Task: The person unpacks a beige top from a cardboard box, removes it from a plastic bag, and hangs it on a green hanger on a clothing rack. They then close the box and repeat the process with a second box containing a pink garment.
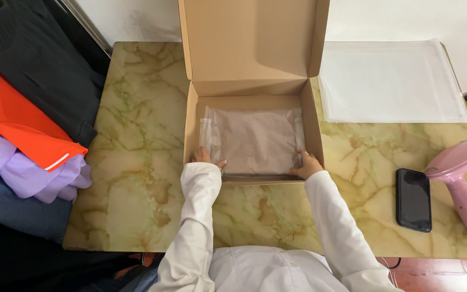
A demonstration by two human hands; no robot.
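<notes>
Head view, box: an open cardboard mailer box [255,97] sits on the marble-patterned counter [136,162], its lid standing upright at the far side.
Head view, packet: a clear plastic bag holding a folded brownish garment [254,141] lies flat inside the box, filling most of its floor.
Head view, left hand: the left hand [205,158] reaches over the box's near wall at the near left corner of the packet; its fingers [220,163] lie close together and curl onto the bag's edge.
Head view, right hand: the right hand [306,165] rests at the near right corner of the packet, fingers together on the plastic; whether they pinch the bag or only press it is hard to tell from this angle.
Head view, sleeves: both arms wear white sleeves [195,216].
Head view, right of box: an empty clear plastic bag [390,81] lies flat on the counter just beside the lid; nearer the person, a black phone [413,199] lies face up, with a pink garment steamer [463,178] just beside it at the edge.
Head view, left of counter: a pile of clothes [22,108] in black, orange, lilac and blue denim lies well apart from the box.
</notes>
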